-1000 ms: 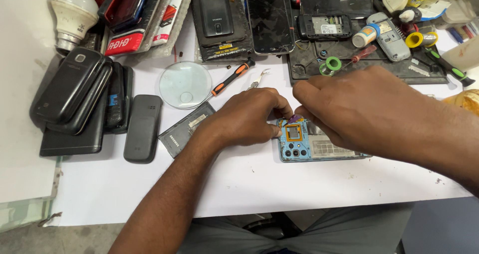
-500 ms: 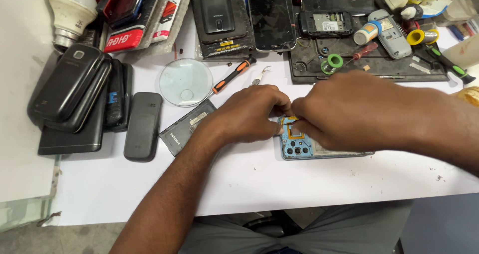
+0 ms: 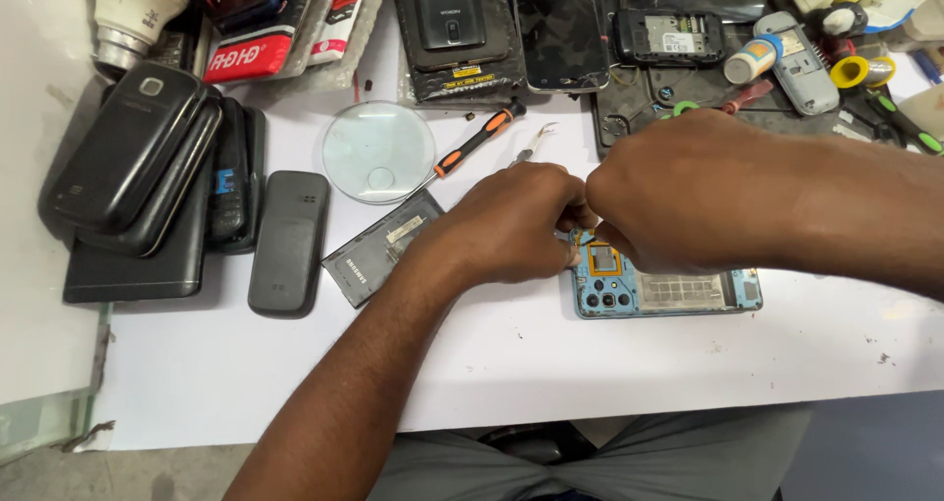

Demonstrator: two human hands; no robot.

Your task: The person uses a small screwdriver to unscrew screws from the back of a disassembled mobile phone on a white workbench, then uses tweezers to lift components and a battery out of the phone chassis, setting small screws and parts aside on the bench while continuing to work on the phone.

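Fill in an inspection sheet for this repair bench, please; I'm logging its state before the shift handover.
Surface: white table, small specks.
Job's things: opened blue phone frame, lying flat, insides up.
Clutter: orange-handled screwdriver, round lens, tweezers, flat battery, stacked black phones, light bulb.
Grips: left hand and right hand both at the frame's left end; what the fingers pinch is hidden.
Cables: nothing seen.
Surroundings: dark mat with phone parts behind.
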